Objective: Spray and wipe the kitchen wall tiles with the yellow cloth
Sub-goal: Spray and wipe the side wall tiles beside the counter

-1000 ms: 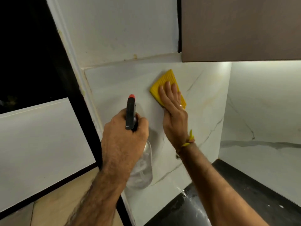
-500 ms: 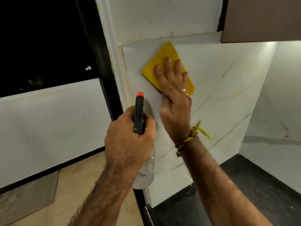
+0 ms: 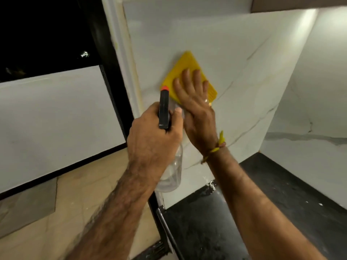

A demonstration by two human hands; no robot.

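Note:
The yellow cloth [image 3: 185, 69] lies flat against the white marble wall tile [image 3: 234, 59], folded to a wedge shape. My right hand [image 3: 197, 107] presses it to the tile with straight fingers spread over its lower part. My left hand [image 3: 153, 136] grips a clear spray bottle [image 3: 171, 173] by the neck, just left of the right hand. The bottle's black spray head with an orange nozzle [image 3: 164, 106] points up at the tile, close to the cloth's lower left corner.
A black countertop [image 3: 281, 199] runs along the bottom right, with white specks near the wall foot. A dark window opening [image 3: 47, 30] and a black frame sit to the left. A brown cabinet edge [image 3: 300, 2] hangs above at the top right.
My right hand has slid the yellow cloth down the tile from near its top edge. The left hand with the bottle stayed close beside it. The view shifted upward and right.

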